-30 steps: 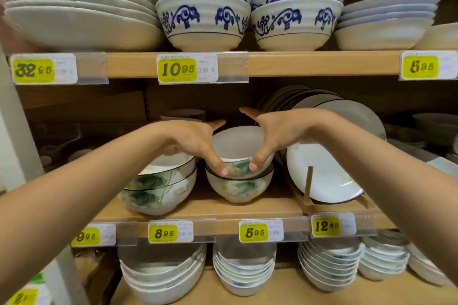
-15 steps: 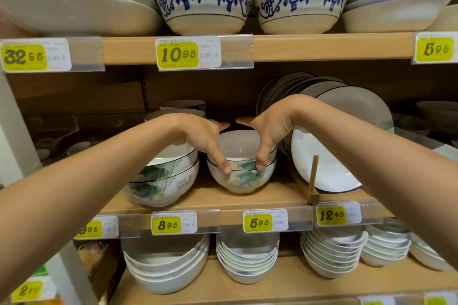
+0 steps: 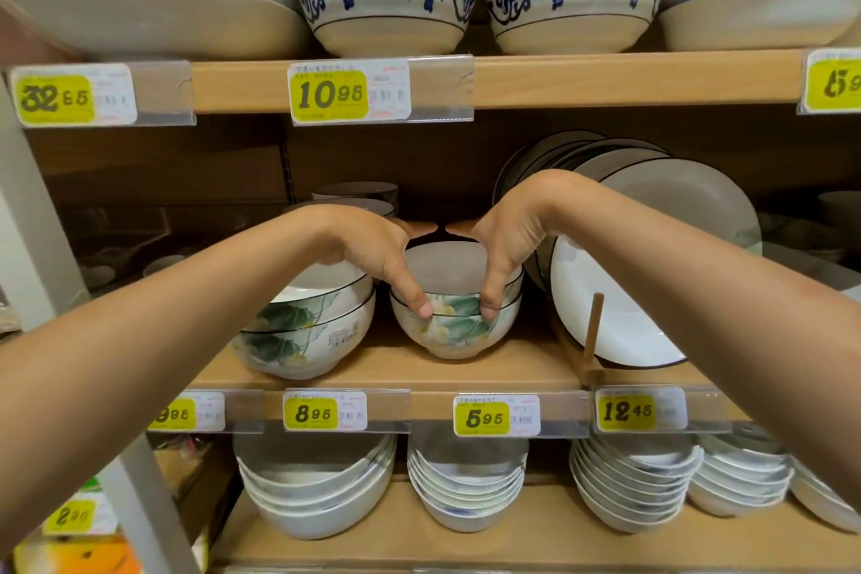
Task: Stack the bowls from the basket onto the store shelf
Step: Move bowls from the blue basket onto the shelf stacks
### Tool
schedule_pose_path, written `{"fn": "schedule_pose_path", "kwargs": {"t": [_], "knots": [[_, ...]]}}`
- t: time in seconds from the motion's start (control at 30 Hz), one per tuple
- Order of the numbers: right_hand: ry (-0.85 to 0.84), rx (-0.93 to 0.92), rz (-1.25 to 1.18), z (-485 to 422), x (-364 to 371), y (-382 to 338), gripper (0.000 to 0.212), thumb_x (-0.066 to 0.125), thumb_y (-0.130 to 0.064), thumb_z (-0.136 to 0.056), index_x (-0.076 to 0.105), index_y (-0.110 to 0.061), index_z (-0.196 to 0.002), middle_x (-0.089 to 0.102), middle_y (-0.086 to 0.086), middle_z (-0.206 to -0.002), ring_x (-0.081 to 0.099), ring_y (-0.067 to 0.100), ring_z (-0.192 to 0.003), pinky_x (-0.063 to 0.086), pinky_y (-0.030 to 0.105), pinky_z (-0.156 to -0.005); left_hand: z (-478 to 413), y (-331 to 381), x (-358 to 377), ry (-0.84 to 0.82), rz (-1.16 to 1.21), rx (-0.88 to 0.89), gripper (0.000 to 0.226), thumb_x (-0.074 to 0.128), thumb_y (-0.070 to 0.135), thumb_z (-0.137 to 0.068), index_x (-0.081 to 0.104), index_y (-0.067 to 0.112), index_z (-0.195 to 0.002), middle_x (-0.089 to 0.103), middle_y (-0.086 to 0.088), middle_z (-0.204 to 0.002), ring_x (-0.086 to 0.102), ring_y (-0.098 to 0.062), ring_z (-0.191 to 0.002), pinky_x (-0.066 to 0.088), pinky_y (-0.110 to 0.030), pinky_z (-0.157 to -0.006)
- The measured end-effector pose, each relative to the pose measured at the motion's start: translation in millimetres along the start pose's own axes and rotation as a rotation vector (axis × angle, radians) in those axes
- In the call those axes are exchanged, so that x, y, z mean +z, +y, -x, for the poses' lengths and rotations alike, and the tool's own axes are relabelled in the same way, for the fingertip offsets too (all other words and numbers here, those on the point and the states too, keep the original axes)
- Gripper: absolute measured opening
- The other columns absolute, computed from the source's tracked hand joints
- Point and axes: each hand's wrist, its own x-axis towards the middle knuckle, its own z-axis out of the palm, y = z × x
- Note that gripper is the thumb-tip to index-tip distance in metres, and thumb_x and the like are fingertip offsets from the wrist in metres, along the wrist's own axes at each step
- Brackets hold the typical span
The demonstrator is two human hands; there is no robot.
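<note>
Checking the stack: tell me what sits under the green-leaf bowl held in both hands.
Another green-leaf bowl, the lower bowl, stands on the wooden shelf; the held bowl nests in it. The lower bowl's inside is covered.

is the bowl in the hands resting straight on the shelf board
No, the bowl gripped by the left hand and right hand sits nested in a second floral bowl, which stands on the shelf.

upper shelf edge: 10 95 tag read; 32 tag, cents blurred
middle shelf edge: 8 95 tag, 5 95 tag, 12 45 tag read
small print: not legible
</note>
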Motion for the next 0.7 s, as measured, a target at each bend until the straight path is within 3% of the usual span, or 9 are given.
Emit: {"fn": "schedule_pose_path", "kwargs": {"t": [0.13, 0.23, 0.33, 0.43, 0.5, 0.57, 0.63, 0.7], "knots": [[-0.019, -0.028, 0.045, 1.0, 3.1, -2.9, 0.113, 0.083, -0.047, -0.064, 0.017, -0.020, -0.152, 0.032, 0.006, -0.153, 0.032, 0.028, -0.140, 0.034, 0.044, -0.113, 4.7, 2.2, 1.2, 0.026, 0.008, -0.025, 0.107, 0.084, 0.049, -0.056, 0.034, 0.019, -0.146, 0.054, 0.001, -0.136, 0.048, -0.015, -0.125, 0.033, -0.032, -0.113], [0.027, -0.042, 0.110, 7.1, 5.9, -5.1, 0.119, 0.084, -0.051, -0.063, 0.013, -0.022, -0.153, 0.030, 0.006, -0.156, 0.030, 0.029, -0.142, 0.032, 0.044, -0.114, 8.1, 5.9, 3.9, 0.081, -0.010, -0.036, 0.118, 0.085, 0.044, -0.063, 0.013, 0.023, -0.154, 0.044, 0.001, -0.143, 0.041, -0.012, -0.128, 0.032, -0.024, -0.107], [0.168, -0.059, 0.196, 24.6, 12.1, -7.5, 0.128, 0.083, -0.056, -0.061, 0.002, -0.025, -0.155, 0.027, 0.004, -0.158, 0.029, 0.030, -0.142, 0.032, 0.040, -0.111, 20.6, 10.1, 10.7, 0.184, 0.050, 0.012, 0.121, 0.086, 0.041, -0.063, 0.009, 0.026, -0.155, 0.030, 0.001, -0.156, 0.030, -0.013, -0.140, 0.027, -0.026, -0.112], [0.431, -0.156, 0.170, 49.0, 25.6, -3.0, 0.123, 0.083, -0.055, -0.062, 0.009, -0.024, -0.155, 0.041, 0.004, -0.150, 0.043, 0.027, -0.133, 0.041, 0.034, -0.098, 48.2, 15.2, 24.4, 0.384, 0.095, 0.070, 0.115, 0.082, 0.049, -0.064, 0.014, 0.028, -0.154, 0.026, 0.010, -0.157, 0.028, -0.003, -0.140, 0.025, -0.020, -0.107], [0.633, -0.233, 0.035, 60.1, 40.7, 2.8, 0.107, 0.079, -0.055, -0.068, 0.020, -0.024, -0.153, 0.050, 0.003, -0.143, 0.047, 0.023, -0.129, 0.043, 0.034, -0.098, 69.4, 17.5, 41.1, 0.568, 0.207, 0.110, 0.104, 0.077, 0.056, -0.063, 0.026, 0.033, -0.151, 0.038, 0.017, -0.150, 0.034, 0.006, -0.135, 0.029, -0.020, -0.107], [0.845, -0.320, -0.259, 68.4, 59.1, 5.3, 0.081, 0.071, -0.054, -0.075, 0.039, -0.028, -0.145, 0.059, -0.004, -0.132, 0.053, 0.016, -0.123, 0.046, 0.034, -0.100, 91.6, 18.4, 61.8, 0.784, 0.386, 0.170, 0.087, 0.072, 0.060, -0.062, 0.043, 0.038, -0.141, 0.053, 0.028, -0.133, 0.043, 0.017, -0.122, 0.034, -0.018, -0.104], [1.049, -0.450, -0.630, 72.0, 77.8, 1.9, 0.050, 0.066, -0.046, -0.080, 0.058, -0.030, -0.128, 0.067, -0.010, -0.116, 0.061, 0.006, -0.110, 0.051, 0.031, -0.096, 111.4, 15.8, 84.1, 0.948, 0.562, 0.208, 0.066, 0.076, 0.057, -0.068, 0.058, 0.038, -0.128, 0.064, 0.027, -0.118, 0.054, 0.012, -0.114, 0.041, -0.022, -0.099], [1.157, -0.560, -0.939, 75.0, 98.7, -9.1, 0.025, 0.066, -0.030, -0.087, 0.067, -0.028, -0.112, 0.071, -0.013, -0.102, 0.065, 0.002, -0.099, 0.053, 0.022, -0.089, 128.6, 11.4, 109.3, 1.059, 0.739, 0.240, 0.045, 0.075, 0.041, -0.074, 0.066, 0.033, -0.118, 0.071, 0.016, -0.111, 0.062, 0.000, -0.110, 0.047, -0.026, -0.095]]}}
